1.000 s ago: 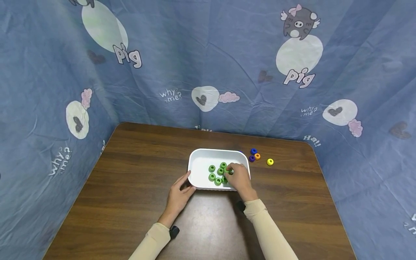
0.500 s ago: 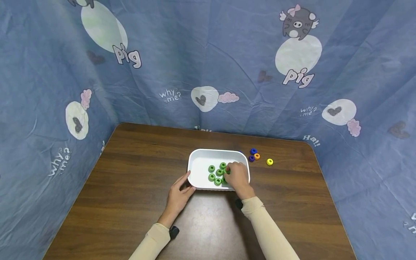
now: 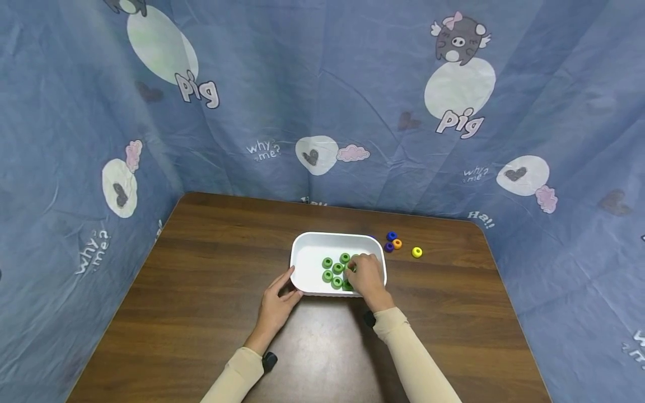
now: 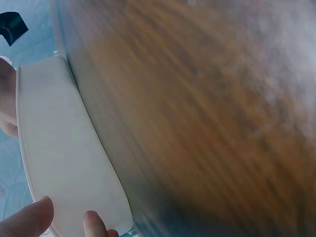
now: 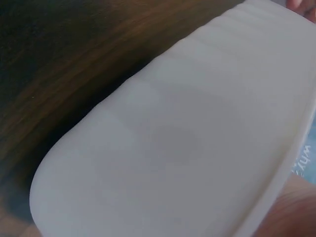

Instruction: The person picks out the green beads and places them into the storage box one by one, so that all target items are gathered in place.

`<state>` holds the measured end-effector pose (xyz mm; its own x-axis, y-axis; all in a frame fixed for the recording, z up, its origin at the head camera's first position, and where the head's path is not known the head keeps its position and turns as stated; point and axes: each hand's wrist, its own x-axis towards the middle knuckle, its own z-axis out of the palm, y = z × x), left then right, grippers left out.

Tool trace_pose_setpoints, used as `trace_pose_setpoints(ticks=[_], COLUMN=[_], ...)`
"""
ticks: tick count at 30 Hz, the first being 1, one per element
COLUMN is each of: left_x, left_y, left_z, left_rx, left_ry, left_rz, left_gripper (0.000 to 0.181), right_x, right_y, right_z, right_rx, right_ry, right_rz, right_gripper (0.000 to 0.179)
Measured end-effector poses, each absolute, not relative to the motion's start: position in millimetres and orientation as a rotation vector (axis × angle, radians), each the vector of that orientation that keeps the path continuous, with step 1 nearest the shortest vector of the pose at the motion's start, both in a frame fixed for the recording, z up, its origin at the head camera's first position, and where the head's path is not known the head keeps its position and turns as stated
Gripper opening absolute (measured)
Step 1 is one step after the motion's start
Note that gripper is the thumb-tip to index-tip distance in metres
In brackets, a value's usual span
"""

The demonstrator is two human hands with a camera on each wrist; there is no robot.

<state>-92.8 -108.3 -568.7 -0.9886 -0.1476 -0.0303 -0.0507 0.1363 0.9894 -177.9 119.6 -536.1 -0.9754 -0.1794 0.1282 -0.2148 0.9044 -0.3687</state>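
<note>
A shallow white tray stands on the wooden table, with several green ring-shaped beads inside, mostly in its right half. My left hand holds the tray's near left corner, thumb at the front and a finger along the side. In the left wrist view its fingertips lie against the outer wall. Reaching over the near rim, my right hand pinches a green bead among the others, its fingers partly covering it. The right wrist view shows mostly the tray's outer wall; the right fingertips are hidden there.
Behind the tray's far right corner lie blue beads, an orange bead and a yellow bead. Another blue piece barely shows past the far rim. A blue printed curtain surrounds the wooden table at the back and sides.
The right hand has shifted slightly left and toward the near side inside the tray, and a middle green bead has moved slightly left. The left hand stays at the corner.
</note>
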Motion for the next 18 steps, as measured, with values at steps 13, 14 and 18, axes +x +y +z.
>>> trace_pose_setpoints(ticks=[13, 14, 18], left_x=[-105, -105, -99], left_y=[-115, -118, -137], left_z=[-572, -572, -565], left_rx=[0.18, 0.183, 0.195], left_ry=[-2.485, -2.493, -2.5], left_rz=[-1.853, -1.855, -1.919], left_gripper=[0.06, 0.06, 0.072], right_x=[-175, -173, -157], right_y=[123, 124, 136], right_z=[-542, -539, -523], right_rx=[0.253, 0.238, 0.171], right_ry=[-2.966, -2.94, -2.758], right_rz=[0.729, 0.784, 0.979], right_gripper=[0.007, 0.01, 0.023])
